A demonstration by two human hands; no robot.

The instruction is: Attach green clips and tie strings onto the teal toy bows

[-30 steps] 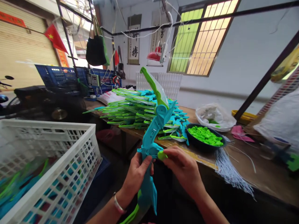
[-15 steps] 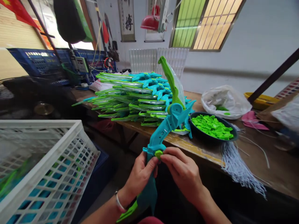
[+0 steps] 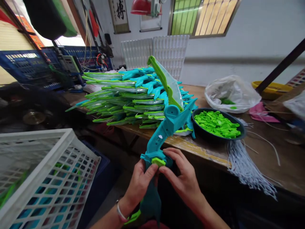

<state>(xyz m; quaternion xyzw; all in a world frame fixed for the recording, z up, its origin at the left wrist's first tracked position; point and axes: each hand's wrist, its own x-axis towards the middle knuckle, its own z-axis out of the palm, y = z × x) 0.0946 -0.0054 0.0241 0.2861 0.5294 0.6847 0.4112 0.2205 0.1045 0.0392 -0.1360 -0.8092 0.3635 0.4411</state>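
In the head view, we saw 2 bare hands at the lower middle, holding a long turquoise frame [image 3: 154,144] upright and tilted, in front of a wooden table [image 3: 202,154]. The left hand [image 3: 137,182] was wrapped around its middle, thumb against a small green cap [image 3: 158,162]. The right hand [image 3: 184,176] was curled, its thumb at the cap's lower right edge and its fingertips on the frame. The cap lay on the frame's face, between both thumbs.

We judged that uneven thumb pressure could leave the cap crooked or flick it into the dark space below. A loose left grip might let the frame twist, and its tall green arm [image 3: 164,79] could then catch the stack of similar pieces [image 3: 114,105] behind.

We could not see the cap's underside, so we could not tell whether it was seated. Most left fingers were hidden behind the frame, whose lower end sank into shadow. The white crate [image 3: 68,135] was cut off at the left, its contents blurred.
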